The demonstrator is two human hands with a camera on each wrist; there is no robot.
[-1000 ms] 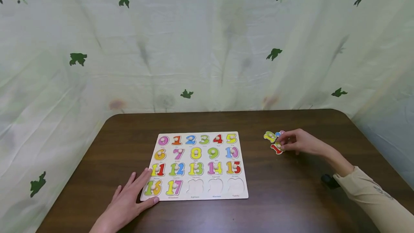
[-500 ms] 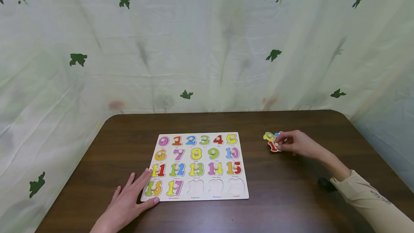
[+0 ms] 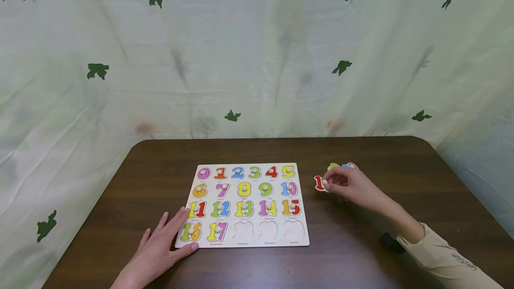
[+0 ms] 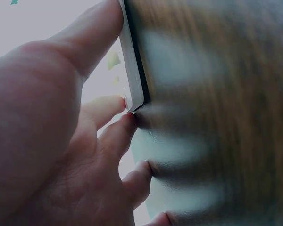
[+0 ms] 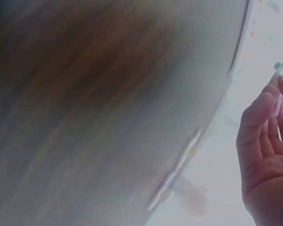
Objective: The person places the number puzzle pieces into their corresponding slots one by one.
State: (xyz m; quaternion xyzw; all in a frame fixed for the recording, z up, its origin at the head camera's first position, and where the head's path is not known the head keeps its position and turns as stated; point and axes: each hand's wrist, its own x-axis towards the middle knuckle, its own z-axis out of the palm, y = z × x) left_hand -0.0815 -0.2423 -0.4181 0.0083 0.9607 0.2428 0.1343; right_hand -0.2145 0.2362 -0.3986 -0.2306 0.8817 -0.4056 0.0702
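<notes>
A white number puzzle board (image 3: pixel 255 235) lies on the table, with knobbed numbers 0 to 17 seated in it. Three recesses in its bottom row hold no piece. My left hand (image 3: pixel 158 246) rests at the board's lower left corner, fingers spread and thumb on the front edge; the left wrist view shows the board's edge (image 4: pixel 133 70) beside the thumb. To the right of the board, my right hand (image 3: pixel 357 188) pinches a number puzzle piece (image 3: pixel 319 183) by its knob. A red 1 shows on it; the fingers hide its other part.
Behind the right hand lie loose number pieces, one yellow-green (image 3: pixel 334 165) and one pinkish (image 3: pixel 352 165), partly covered by the hand. A dark object (image 3: pixel 391 243) sits under the right wrist. A pale leaf-printed curtain (image 3: pixel 257 57) hangs beyond the brown table (image 3: pixel 361 258).
My right hand has drawn the red-1 puzzle piece away from the loose pieces, leftward toward the board. The left hand stays at the board's corner.
</notes>
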